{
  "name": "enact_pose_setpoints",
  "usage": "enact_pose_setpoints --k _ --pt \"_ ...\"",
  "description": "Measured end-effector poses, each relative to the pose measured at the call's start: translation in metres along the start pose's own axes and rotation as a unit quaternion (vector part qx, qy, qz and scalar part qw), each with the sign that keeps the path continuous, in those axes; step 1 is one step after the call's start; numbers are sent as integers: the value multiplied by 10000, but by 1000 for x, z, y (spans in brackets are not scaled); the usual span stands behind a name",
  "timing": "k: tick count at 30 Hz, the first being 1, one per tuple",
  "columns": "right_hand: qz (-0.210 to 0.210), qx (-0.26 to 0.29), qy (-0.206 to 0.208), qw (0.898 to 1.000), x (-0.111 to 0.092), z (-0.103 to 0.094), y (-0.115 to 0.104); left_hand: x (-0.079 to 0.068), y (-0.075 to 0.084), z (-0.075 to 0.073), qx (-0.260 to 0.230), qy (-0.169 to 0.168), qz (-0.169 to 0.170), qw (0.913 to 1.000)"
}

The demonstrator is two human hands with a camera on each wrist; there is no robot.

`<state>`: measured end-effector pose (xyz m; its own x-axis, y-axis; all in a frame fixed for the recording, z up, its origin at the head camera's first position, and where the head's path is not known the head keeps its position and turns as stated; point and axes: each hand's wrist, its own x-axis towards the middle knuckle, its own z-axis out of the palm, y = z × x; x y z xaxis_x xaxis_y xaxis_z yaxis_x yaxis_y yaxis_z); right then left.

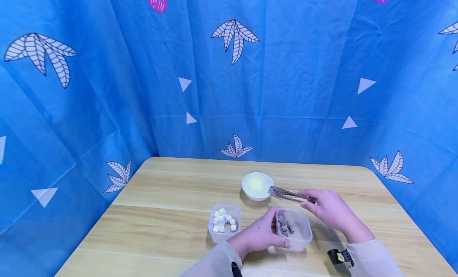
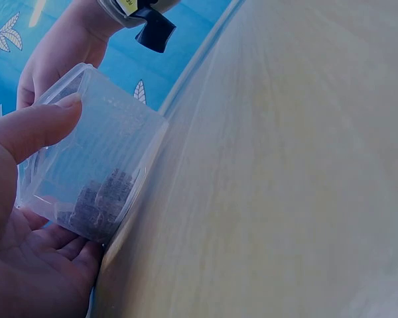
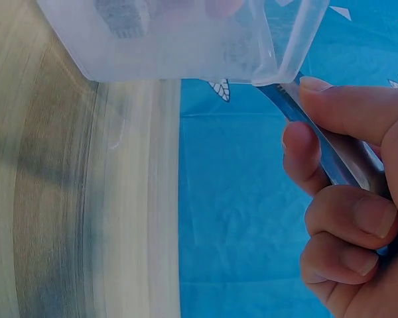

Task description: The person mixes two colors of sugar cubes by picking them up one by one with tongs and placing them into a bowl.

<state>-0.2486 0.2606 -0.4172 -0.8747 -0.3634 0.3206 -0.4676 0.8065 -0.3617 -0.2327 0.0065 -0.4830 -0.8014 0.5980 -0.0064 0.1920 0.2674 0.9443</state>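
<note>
A smooth, creased blue cloth (image 1: 229, 90) printed with outlined leaves and pale triangles surrounds the worktop (image 1: 161, 221), which has a pale wood grain running crosswise and rounded far corners. Of the two hands, the right hand (image 1: 327, 207) grips the handle end of slim metal tongs with thumb and curled fingers; the left hand (image 1: 262, 231) is spread around a tub's left side, its thumb pressed on the near wall. The tongs (image 1: 291, 193) lie above the worktop, long axis nearly crosswise, perforated heads pointing left and slightly away, their arms narrowly parted; the heads overlap the bowl's right rim in the head view, and whether they touch it I cannot tell. The held tub (image 1: 299, 245) is squarish, translucent plastic, just nearer than the tongs. A similar left tub (image 1: 218, 238) stands beyond the left hand. Behind both is a round, glossy white bowl (image 1: 255, 185). Smallest are brown blocks (image 1: 284, 225), rough-surfaced and bunched to the left in the held tub, and smooth white cubes (image 1: 220, 220) in the left tub
</note>
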Motion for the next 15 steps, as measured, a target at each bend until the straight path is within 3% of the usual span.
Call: enact_pose_setpoints --k 15 --pt "-174 -9 -34 9998 -2 -2 -1 0 4 0 10 -29 -8 10000"
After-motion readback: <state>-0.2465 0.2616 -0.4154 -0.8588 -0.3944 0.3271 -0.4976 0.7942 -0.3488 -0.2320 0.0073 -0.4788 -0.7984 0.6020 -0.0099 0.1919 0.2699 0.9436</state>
